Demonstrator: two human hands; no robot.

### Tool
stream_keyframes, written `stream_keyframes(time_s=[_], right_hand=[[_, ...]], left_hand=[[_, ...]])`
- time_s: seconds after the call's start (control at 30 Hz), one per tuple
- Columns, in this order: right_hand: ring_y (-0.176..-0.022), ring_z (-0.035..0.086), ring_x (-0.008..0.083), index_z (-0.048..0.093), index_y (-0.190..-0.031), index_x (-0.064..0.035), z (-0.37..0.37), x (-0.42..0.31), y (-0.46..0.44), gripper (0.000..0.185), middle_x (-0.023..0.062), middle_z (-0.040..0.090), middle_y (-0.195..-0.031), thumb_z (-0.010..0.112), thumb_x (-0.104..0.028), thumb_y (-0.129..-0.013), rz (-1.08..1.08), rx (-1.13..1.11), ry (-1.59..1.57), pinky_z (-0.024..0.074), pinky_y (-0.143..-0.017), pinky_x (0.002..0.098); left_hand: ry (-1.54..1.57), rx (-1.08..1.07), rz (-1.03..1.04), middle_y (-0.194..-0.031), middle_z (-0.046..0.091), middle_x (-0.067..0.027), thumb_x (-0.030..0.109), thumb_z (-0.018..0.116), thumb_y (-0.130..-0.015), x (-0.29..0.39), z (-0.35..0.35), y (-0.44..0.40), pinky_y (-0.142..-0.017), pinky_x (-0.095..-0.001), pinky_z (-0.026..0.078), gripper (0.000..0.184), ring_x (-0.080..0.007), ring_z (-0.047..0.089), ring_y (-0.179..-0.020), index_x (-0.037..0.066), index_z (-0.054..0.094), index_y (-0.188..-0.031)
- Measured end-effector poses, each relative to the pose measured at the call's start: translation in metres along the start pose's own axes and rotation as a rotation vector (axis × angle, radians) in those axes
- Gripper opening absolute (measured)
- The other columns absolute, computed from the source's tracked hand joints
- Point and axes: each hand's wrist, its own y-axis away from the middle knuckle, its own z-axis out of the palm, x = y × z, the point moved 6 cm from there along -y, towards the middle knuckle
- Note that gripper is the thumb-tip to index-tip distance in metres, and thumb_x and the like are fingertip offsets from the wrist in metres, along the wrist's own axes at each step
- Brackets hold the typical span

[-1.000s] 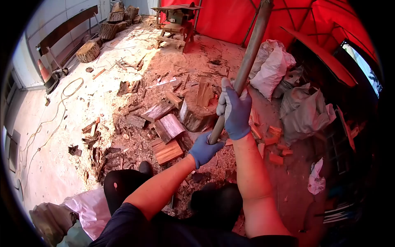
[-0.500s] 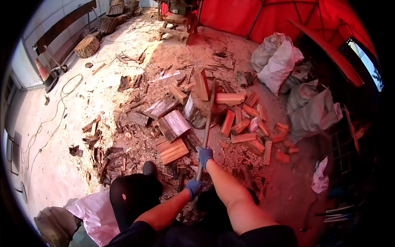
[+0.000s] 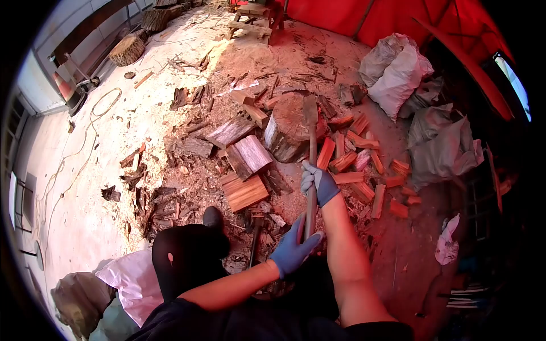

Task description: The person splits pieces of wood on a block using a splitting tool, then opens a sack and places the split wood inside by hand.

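Observation:
A long-handled axe (image 3: 312, 142) reaches from my hands to a round chopping block (image 3: 285, 136), its narrow head over the block's top. My right hand (image 3: 321, 184), in a blue-grey glove, is wrapped round the middle of the handle. Lower down, my left hand (image 3: 291, 249), in a blue glove, has the handle's lower end between thumb and fingers; its grip looks loose. Left of the block lie a split log with pale bark (image 3: 251, 154) and a squarish wood piece (image 3: 244, 192). Several reddish split sticks (image 3: 344, 161) are scattered to the right.
Bark and wood chips cover the floor. White sacks (image 3: 395, 71) and grey sacks (image 3: 443, 148) stand at the right. A pink-white sack (image 3: 133, 278) is near my leg. Behind are a wooden stand (image 3: 250, 25) and a log round (image 3: 127, 51). A cord (image 3: 91, 122) lies left.
The wood piece upright on the block is no longer there. The axe and both hands have moved right in view, and my left hand's grip has loosened. The view has shifted slightly.

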Motion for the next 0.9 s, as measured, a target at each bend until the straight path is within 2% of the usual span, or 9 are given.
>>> stream_keyframes(time_s=[0.1, 0.17, 0.23, 0.37, 0.47, 0.57, 0.63, 0.77, 0.9], right_hand=[[-0.048, 0.043, 0.0030, 0.055, -0.085, -0.0137, 0.070, -0.028, 0.090, 0.021, -0.0093, 0.047, -0.062, 0.055, -0.024, -0.103, 0.188, -0.367, -0.646, 0.0399, -0.048, 0.0217], [-0.048, 0.044, 0.0025, 0.053, -0.083, -0.0138, 0.032, -0.016, 0.090, 0.023, -0.0094, 0.047, -0.062, 0.054, -0.023, -0.104, 0.168, -0.385, -0.552, 0.0397, -0.049, 0.0215], [-0.050, 0.046, 0.0021, 0.047, -0.077, -0.0148, 0.003, -0.005, 0.083, 0.028, -0.0090, 0.044, -0.062, 0.050, -0.020, -0.105, 0.054, -0.337, -0.289, 0.0408, -0.051, 0.0218], [-0.052, 0.047, 0.0015, 0.043, -0.076, -0.0164, 0.002, -0.014, 0.101, 0.030, -0.0091, 0.041, -0.063, 0.044, -0.018, -0.105, 0.023, -0.460, -0.529, 0.0418, -0.052, 0.0217], [-0.051, 0.046, 0.0014, 0.041, -0.074, -0.0170, -0.008, -0.007, 0.107, 0.031, -0.0093, 0.041, -0.064, 0.042, -0.018, -0.106, 0.022, -0.356, -0.526, 0.0416, -0.051, 0.0215], [-0.048, 0.042, 0.0017, 0.041, -0.072, -0.0173, -0.004, -0.016, 0.105, 0.035, -0.0103, 0.038, -0.059, 0.041, -0.021, -0.107, 0.020, -0.270, -0.525, 0.0397, -0.050, 0.0214], [-0.047, 0.040, 0.0012, 0.042, -0.072, -0.0170, -0.012, -0.013, 0.102, 0.035, -0.0110, 0.035, -0.057, 0.042, -0.021, -0.107, 0.145, -0.195, -0.499, 0.0381, -0.049, 0.0213], [-0.051, 0.040, -0.0008, 0.039, -0.074, -0.0179, -0.019, -0.010, 0.099, 0.033, -0.0107, 0.035, -0.063, 0.040, -0.021, -0.107, 0.144, -0.199, -0.509, 0.0385, -0.051, 0.0201], [-0.049, 0.039, 0.0000, 0.041, -0.074, -0.0177, -0.037, -0.002, 0.084, 0.033, -0.0107, 0.036, -0.061, 0.041, -0.021, -0.107, 0.200, -0.036, -0.430, 0.0393, -0.050, 0.0208]], left_hand=[[0.169, -0.411, 0.085, -0.103, 0.064, -0.0042, 0.029, 0.055, -0.102, 0.094, 0.033, 0.013, -0.073, -0.0217, 0.046, 0.058, -0.0084, 0.057, -0.084, 0.005, 0.039, -0.152], [0.124, -0.483, 0.156, -0.101, 0.065, -0.0038, 0.025, 0.052, -0.104, 0.096, 0.024, 0.006, -0.073, -0.0219, 0.046, 0.043, -0.0075, 0.056, -0.081, 0.004, 0.053, -0.142], [-0.085, -0.343, 0.139, -0.097, 0.065, -0.0027, 0.022, 0.056, -0.102, 0.066, 0.000, -0.027, -0.069, -0.0229, 0.046, 0.041, -0.0067, 0.055, -0.077, 0.005, 0.055, -0.139], [-0.382, 0.052, -0.293, -0.094, 0.070, -0.0080, 0.025, 0.070, -0.092, -0.126, -0.142, -0.107, -0.068, -0.0290, 0.053, 0.045, -0.0140, 0.064, -0.078, -0.001, 0.059, -0.126], [-0.330, 0.454, -0.358, -0.098, 0.071, -0.0116, 0.025, 0.075, -0.084, -0.241, -0.262, -0.118, -0.074, -0.0330, 0.055, 0.045, -0.0199, 0.067, -0.086, -0.001, 0.063, -0.119], [-0.899, 0.875, -0.504, -0.107, 0.071, -0.0192, 0.032, 0.080, -0.070, -0.212, -0.309, -0.101, -0.084, -0.0391, 0.055, 0.058, -0.0315, 0.069, -0.100, -0.003, 0.065, -0.113], [-0.680, 0.885, -0.516, -0.115, 0.068, -0.0258, 0.035, 0.079, -0.063, -0.204, -0.333, -0.109, -0.093, -0.0421, 0.053, 0.066, -0.0369, 0.066, -0.111, -0.004, 0.064, -0.115], [-0.496, 1.175, -0.638, -0.137, 0.055, -0.0294, 0.034, 0.085, -0.069, -0.202, -0.370, -0.116, -0.104, -0.0429, 0.047, 0.085, -0.0399, 0.056, -0.127, -0.007, 0.050, -0.135], [-0.148, 1.132, -0.618, -0.139, 0.055, -0.0251, 0.040, 0.087, -0.072, -0.245, -0.404, -0.139, -0.106, -0.0441, 0.044, 0.094, -0.0360, 0.052, -0.131, -0.009, 0.045, -0.140]])
